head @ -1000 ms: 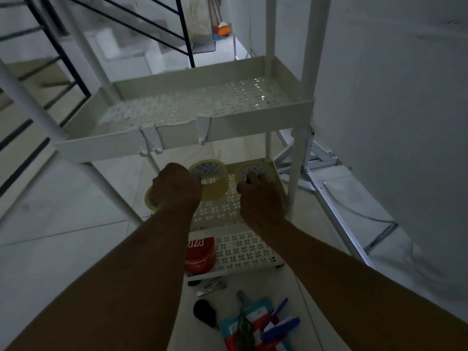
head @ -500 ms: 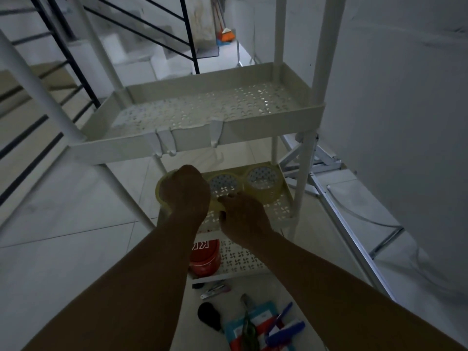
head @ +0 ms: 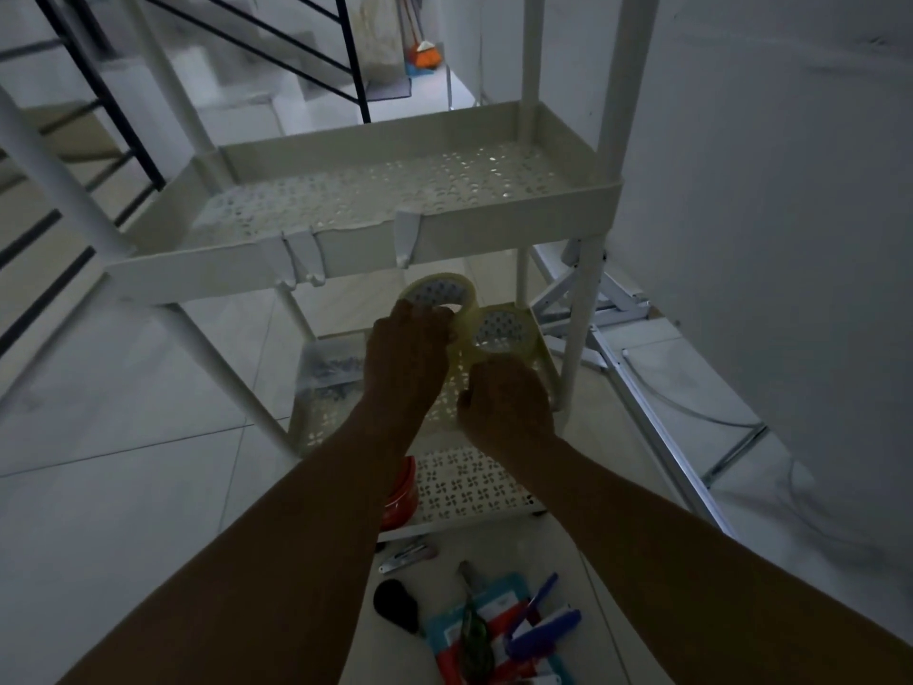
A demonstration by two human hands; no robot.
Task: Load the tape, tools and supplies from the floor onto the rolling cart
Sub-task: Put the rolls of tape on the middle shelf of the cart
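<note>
Your left hand (head: 412,346) reaches forward, fingers pinching a tilted tape roll (head: 439,296); your right hand (head: 506,402), curled knuckles-up just behind a second, flat roll (head: 501,328), hides its grip.

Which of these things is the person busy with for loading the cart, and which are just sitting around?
Part of the job:
tape roll in the left hand
second tape roll
cart
pens and packets on the floor

Just there:
stair railing
broom
folded metal frame

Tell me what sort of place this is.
Probably an indoor stairwell or landing in a house: a staircase with black railing, a pale tiled floor, and a broom leaning at the far end.
</note>
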